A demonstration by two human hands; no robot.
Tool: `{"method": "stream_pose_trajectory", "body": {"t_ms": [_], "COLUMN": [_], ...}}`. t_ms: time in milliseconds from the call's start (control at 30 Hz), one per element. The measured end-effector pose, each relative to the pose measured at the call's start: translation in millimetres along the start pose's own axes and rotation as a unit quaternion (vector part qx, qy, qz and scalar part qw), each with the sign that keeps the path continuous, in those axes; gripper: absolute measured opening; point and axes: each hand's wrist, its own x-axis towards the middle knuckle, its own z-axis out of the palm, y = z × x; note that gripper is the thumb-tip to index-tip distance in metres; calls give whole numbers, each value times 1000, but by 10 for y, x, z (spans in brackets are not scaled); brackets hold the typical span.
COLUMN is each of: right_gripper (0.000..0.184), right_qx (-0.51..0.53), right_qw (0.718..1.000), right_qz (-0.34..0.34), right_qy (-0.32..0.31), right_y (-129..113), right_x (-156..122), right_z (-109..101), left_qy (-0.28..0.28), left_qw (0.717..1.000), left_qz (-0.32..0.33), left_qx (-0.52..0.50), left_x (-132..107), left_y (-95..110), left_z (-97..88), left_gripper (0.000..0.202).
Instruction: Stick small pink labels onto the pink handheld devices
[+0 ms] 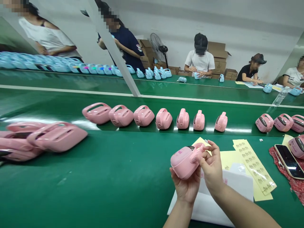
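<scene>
My left hand (187,186) cups a pink plastic device with a carry handle (182,163) from below, tilted above the table. My right hand (212,164) has its thumb and fingers closed at the device's handle. A small pale piece (206,141) shows by the right index fingertip; whether it is a sticker I cannot tell. Under my hands lie a white sheet (209,209) and yellow sticker sheets (255,166) with rows of small marks. The device's underside is partly hidden by my left palm.
Similar pink devices (143,115) stand in a row on the green conveyor belt, with a blurred cluster (57,137) at the left. A phone (289,161) rests on red cloth at the right. Beyond a slanted post (118,53), people work on blue devices (158,74).
</scene>
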Motion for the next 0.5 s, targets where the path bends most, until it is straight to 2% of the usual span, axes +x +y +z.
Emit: {"method": "stream_pose_trajectory", "body": {"t_ms": [100, 200, 367, 500], "right_gripper": [51, 52, 59, 57], "right_qx": [-14, -53, -70, -50], "right_qw": [1000, 998, 996, 998], "right_qz": [-21, -42, 4, 15], "right_qy": [1, -10, -49, -38], "right_y": [-2, -40, -146, -186], "right_x": [-17, -2, 60, 68], "right_z": [-2, -34, -94, -97], "left_qy": [-38, -45, -29, -40], "left_qw": [999, 999, 1000, 999], "left_qz": [-7, -8, -5, 0], "left_qx": [5, 14, 7, 13], "left_x": [18, 10, 3, 22], "left_y": [-36, -35, -35, -51], "left_z": [27, 28, 42, 82], "left_gripper": [51, 51, 52, 54]}}
